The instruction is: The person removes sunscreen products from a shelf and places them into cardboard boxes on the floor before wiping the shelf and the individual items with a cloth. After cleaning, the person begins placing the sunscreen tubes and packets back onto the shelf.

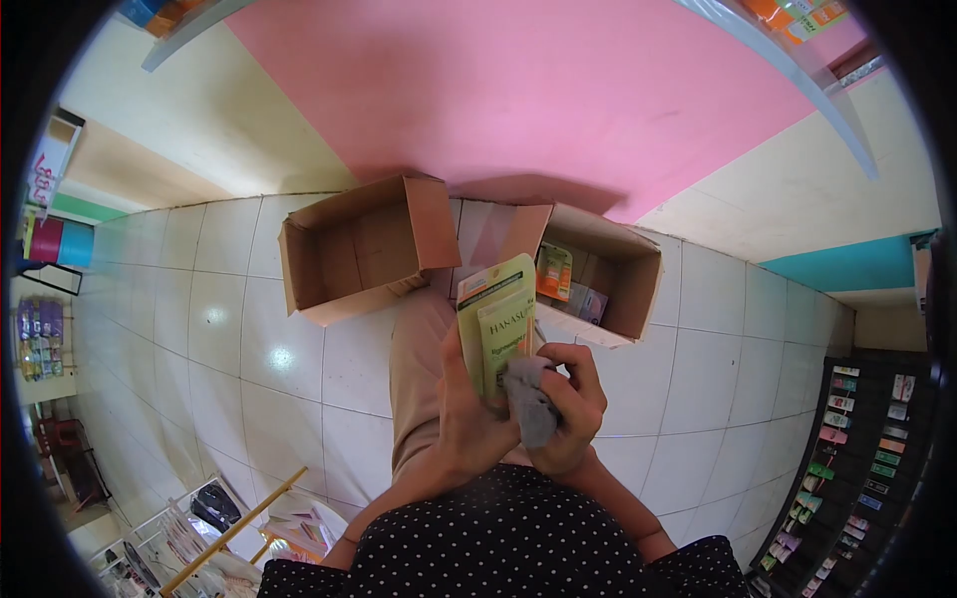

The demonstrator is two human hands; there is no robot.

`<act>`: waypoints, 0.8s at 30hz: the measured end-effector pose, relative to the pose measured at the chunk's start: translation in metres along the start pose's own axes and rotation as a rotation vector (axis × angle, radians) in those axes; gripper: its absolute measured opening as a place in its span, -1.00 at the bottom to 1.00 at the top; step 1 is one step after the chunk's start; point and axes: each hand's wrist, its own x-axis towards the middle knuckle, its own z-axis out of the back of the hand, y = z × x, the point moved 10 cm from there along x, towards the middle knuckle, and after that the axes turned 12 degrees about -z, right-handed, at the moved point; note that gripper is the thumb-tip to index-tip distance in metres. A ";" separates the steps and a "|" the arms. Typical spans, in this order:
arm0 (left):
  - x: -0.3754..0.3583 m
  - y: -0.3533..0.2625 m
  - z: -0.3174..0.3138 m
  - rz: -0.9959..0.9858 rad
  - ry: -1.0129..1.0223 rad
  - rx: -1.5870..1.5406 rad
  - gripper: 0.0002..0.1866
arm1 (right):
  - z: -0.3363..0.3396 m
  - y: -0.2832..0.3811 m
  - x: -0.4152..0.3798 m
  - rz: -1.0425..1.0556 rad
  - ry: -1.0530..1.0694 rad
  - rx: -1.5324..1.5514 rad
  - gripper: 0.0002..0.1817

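My left hand (461, 414) holds a light-green product pack (498, 314) upright, its label reading "HANASU". My right hand (568, 409) grips a small grey cloth (528, 394) and presses it against the lower front of the pack. Both hands are close to my body, above my beige trousers and dotted black top. On the tiled floor beyond them stand two open cardboard boxes.
The left cardboard box (349, 249) looks empty. The right cardboard box (608, 269) holds a few coloured packs (553, 271). A pink wall rises behind them. Product shelves (847, 468) stand at the right, a display rack (38, 334) at the left, and wire racks at the bottom left.
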 end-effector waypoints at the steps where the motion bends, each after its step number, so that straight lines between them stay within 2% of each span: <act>1: 0.000 -0.002 -0.001 -0.003 0.013 0.018 -0.04 | -0.001 -0.004 -0.002 -0.041 0.022 0.016 -0.71; 3: -0.001 0.000 -0.001 0.020 0.017 0.021 -0.04 | -0.004 -0.008 -0.003 -0.084 0.044 0.032 -0.69; 5: -0.002 0.002 -0.002 0.040 0.023 0.022 -0.04 | 0.005 -0.004 -0.001 -0.025 -0.101 0.054 -0.70; 6: -0.001 0.000 -0.002 0.020 0.019 0.018 -0.05 | 0.007 -0.002 0.000 -0.025 -0.101 0.053 -0.70; 10: 0.002 -0.010 0.002 -0.079 0.008 0.116 -0.04 | 0.001 -0.003 0.000 -0.047 -0.010 0.015 -0.70; 17: 0.002 -0.008 0.002 -0.036 0.003 0.100 -0.05 | 0.002 0.000 0.001 -0.033 -0.026 -0.004 -0.70; 19: -0.001 -0.001 0.000 0.035 0.010 -0.005 -0.05 | 0.001 0.002 0.003 -0.024 -0.005 0.021 -0.73; 21: -0.002 0.002 -0.002 0.014 0.015 -0.021 -0.04 | 0.001 0.002 0.001 -0.018 0.016 0.044 -0.76; 24: -0.002 -0.002 -0.002 -0.009 0.027 -0.010 -0.04 | -0.001 0.000 -0.003 -0.026 0.042 0.020 -0.68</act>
